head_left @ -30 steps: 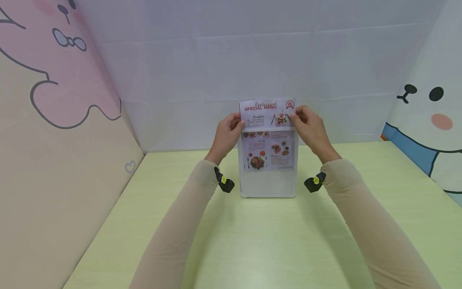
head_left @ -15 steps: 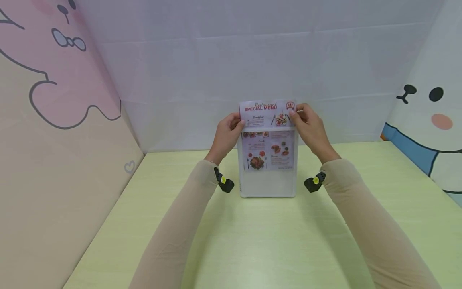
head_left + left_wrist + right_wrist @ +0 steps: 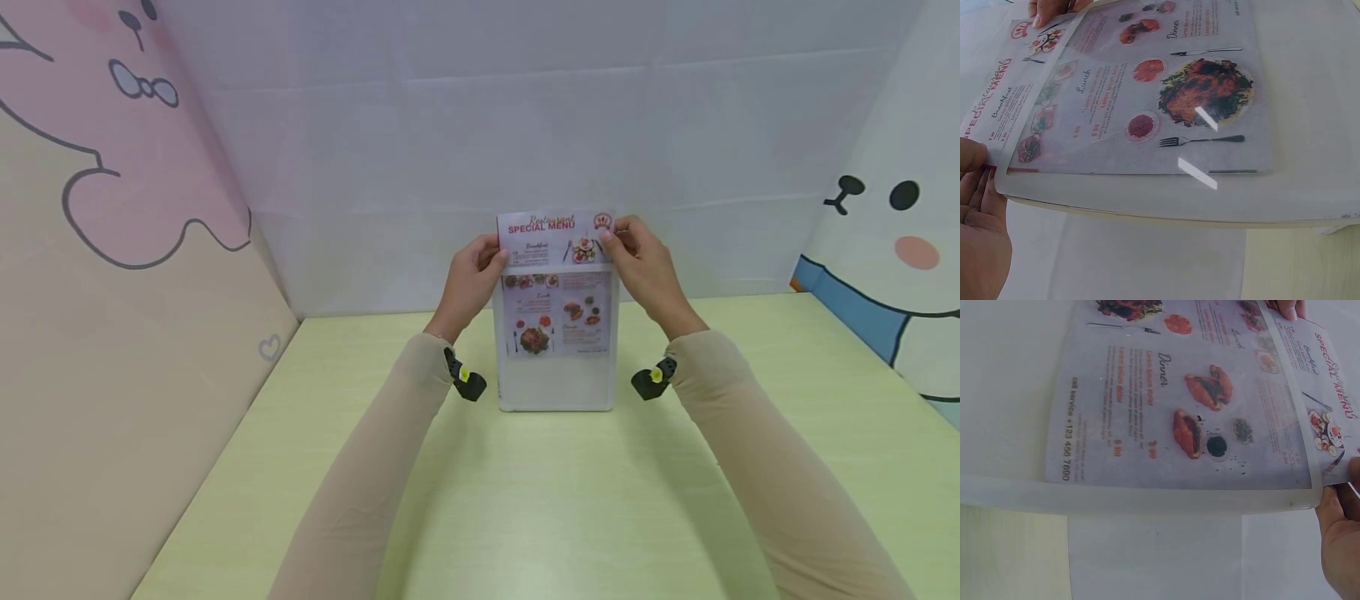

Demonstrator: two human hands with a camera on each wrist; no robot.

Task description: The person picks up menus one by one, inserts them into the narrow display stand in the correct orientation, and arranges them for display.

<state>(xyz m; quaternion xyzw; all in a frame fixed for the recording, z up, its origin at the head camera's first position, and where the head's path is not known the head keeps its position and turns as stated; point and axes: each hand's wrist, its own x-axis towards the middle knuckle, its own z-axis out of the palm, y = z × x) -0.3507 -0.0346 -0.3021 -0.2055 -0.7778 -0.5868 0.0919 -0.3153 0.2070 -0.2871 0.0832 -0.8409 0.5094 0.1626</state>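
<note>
A printed restaurant menu sheet (image 3: 551,242) stands partly inside a white upright display frame (image 3: 557,385) with a see-through front. Its top strip sticks out above the frame's top edge; the lunch and dinner parts show through the clear front. My left hand (image 3: 472,279) pinches the sheet's left edge between thumb and fingers, just above the frame's corner. On the opposite edge, my right hand (image 3: 647,268) pinches the sheet a little higher. In the left wrist view the left thumb lies over the menu paper (image 3: 997,112). The right wrist view shows the dinner section (image 3: 1166,406) behind the clear cover.
The frame stands on a pale yellow-green table (image 3: 525,500), toward its back edge. Behind it hangs a white sheet-like backdrop (image 3: 450,150). Side panels with a pink cartoon figure (image 3: 150,167) and a white cartoon face (image 3: 900,250) flank the table.
The menu sheet has slid slightly down into the frame, its top and lower edges sitting a little lower. Both hands keep their pinch, and the frame has stayed in place.
</note>
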